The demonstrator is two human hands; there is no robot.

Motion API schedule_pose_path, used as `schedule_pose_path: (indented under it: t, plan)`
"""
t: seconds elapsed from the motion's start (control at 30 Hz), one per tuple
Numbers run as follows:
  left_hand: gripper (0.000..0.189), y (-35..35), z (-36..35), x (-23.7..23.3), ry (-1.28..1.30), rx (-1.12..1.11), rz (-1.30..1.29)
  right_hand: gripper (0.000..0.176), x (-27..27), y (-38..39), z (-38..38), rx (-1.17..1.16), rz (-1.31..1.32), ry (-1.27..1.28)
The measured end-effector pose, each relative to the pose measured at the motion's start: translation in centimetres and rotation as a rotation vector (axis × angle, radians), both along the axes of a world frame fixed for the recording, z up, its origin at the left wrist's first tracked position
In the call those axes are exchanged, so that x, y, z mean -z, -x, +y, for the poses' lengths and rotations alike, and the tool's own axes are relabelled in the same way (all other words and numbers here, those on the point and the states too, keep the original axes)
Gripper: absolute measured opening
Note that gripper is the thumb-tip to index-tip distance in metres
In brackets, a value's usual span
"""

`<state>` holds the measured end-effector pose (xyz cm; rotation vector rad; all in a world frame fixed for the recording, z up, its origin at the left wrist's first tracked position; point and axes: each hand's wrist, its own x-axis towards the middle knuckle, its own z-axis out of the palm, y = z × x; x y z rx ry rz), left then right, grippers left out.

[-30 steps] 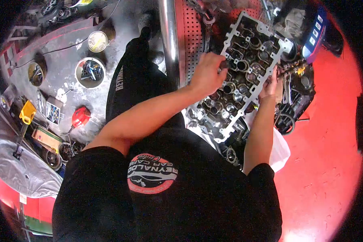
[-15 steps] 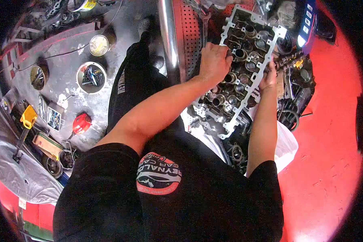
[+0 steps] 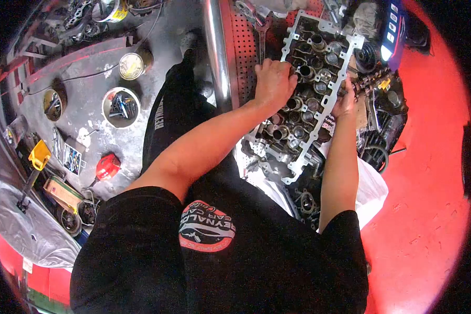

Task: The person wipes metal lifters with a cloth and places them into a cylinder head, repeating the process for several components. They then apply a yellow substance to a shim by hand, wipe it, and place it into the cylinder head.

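Note:
A metal cylinder head (image 3: 325, 99), with round bores and valve parts along its open face, lies slanted before me. My left hand (image 3: 273, 83) is closed at its left side, fingers curled against the edge; its fingertips are partly hidden. On the opposite long side, my right hand (image 3: 344, 100) grips the rim from outside, most of its fingers out of sight beneath. Close above my left hand, a wrench (image 3: 262, 42) rests on a red perforated panel (image 3: 244, 52). A camshaft (image 3: 369, 82) lies just right of my right hand.
Dark engine parts (image 3: 384, 118) and white plastic (image 3: 371, 188) sit right of the cylinder head. A shiny metal tube (image 3: 218, 57) runs along the left. Tubs of hardware (image 3: 121, 107), a red tool (image 3: 108, 166) and a yellow-headed stand (image 3: 38, 154) occupy the grey floor.
The cylinder head and both hands appear slightly lower and farther left, while the view has also shifted a little. Both hands keep their places at its sides.

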<state>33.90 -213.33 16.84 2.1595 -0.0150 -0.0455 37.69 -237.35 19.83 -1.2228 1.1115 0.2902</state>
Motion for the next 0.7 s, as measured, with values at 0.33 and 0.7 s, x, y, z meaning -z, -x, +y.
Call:
schedule_pose_path:
  t: [0.33,0.7]
  plan:
    - [0.031,0.2,0.3,-0.5,0.080,-0.007,0.044,0.055,0.4,0.2,-0.7,-0.029,0.002,0.003]
    - [0.032,-0.2,-0.2,-0.2,0.015,0.003,0.054,0.044,0.6,0.0,-0.7,-0.023,-0.063,-0.045]
